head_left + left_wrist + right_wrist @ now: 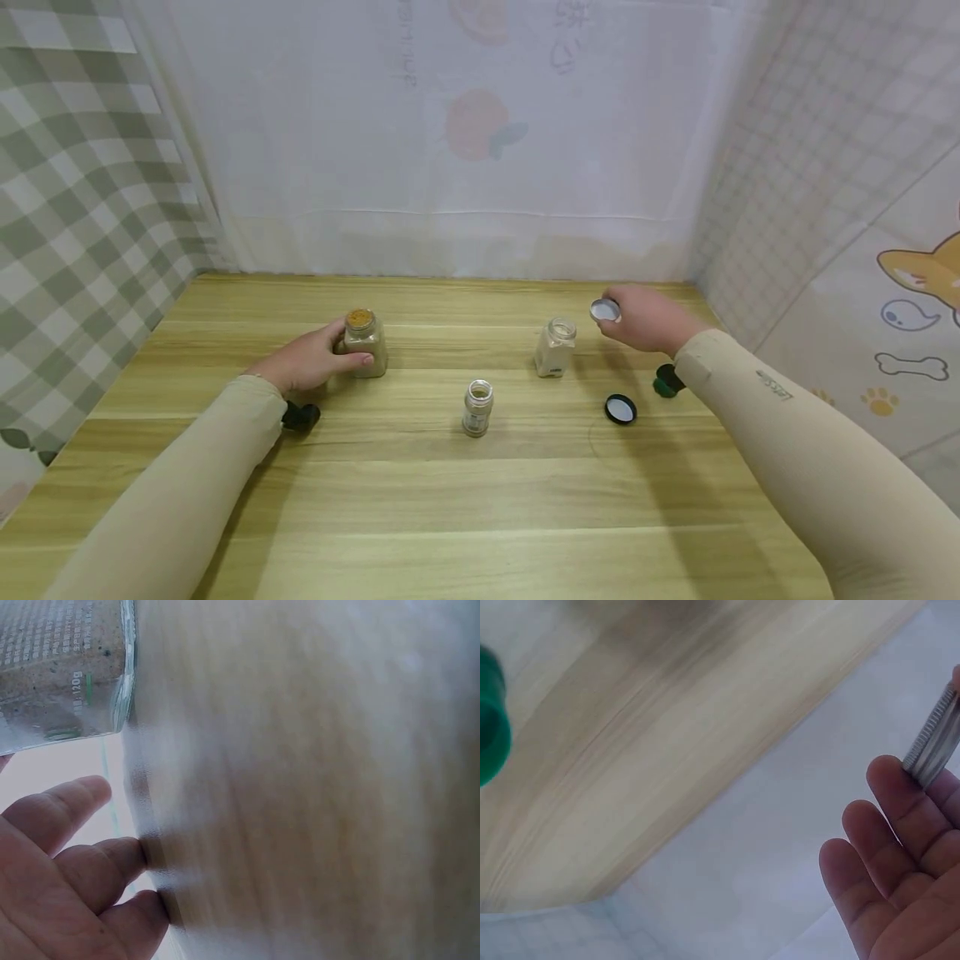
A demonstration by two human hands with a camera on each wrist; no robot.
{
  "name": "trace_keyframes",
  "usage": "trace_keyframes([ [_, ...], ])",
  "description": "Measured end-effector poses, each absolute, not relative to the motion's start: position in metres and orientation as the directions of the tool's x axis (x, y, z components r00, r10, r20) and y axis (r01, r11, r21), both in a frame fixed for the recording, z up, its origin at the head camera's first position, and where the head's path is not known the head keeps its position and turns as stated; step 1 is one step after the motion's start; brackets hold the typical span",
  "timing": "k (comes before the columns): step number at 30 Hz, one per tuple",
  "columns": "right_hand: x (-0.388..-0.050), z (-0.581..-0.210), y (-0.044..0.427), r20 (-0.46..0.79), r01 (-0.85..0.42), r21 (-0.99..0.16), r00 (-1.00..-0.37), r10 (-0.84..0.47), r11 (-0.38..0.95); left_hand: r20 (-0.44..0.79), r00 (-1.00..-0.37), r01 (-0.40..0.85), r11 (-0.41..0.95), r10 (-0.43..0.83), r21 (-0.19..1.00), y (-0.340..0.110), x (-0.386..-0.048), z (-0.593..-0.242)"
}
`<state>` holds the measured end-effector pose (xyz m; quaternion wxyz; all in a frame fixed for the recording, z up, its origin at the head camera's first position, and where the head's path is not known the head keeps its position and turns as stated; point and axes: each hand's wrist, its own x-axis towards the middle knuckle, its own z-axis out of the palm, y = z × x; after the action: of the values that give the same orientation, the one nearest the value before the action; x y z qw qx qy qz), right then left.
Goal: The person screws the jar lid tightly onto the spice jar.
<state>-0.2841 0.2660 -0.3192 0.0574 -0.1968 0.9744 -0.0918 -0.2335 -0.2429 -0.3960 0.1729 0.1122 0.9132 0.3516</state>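
Observation:
On the left of the head view, my left hand (306,358) holds a square glass spice jar (367,354), thumb across its front. The jar is uncapped, with orange-brown powder at its mouth. Printed text shows on its side (60,682) in the left wrist view, where the other fingers (101,870) touch the wooden table. At the right, my right hand (647,318) pinches a round silver lid (604,311) by its rim, above the table. Closest to that hand is an open square glass jar (555,348) of pale powder.
A small open round glass jar (477,408) stands near the middle of the wooden table (420,517). To its right lies a black-rimmed lid (621,409). A green and black cap (666,381) sits under my right forearm, and a dark object (302,417) lies by my left wrist.

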Motion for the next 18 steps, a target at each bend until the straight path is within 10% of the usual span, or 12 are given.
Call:
trace_keyframes([
  [18, -0.285, -0.307, 0.217, -0.014, -0.430, -0.184, -0.898, -0.440, 0.884, -0.236, -0.912, 0.084, 0.715, 0.336, 0.694, -0.244, -0.236, -0.399],
])
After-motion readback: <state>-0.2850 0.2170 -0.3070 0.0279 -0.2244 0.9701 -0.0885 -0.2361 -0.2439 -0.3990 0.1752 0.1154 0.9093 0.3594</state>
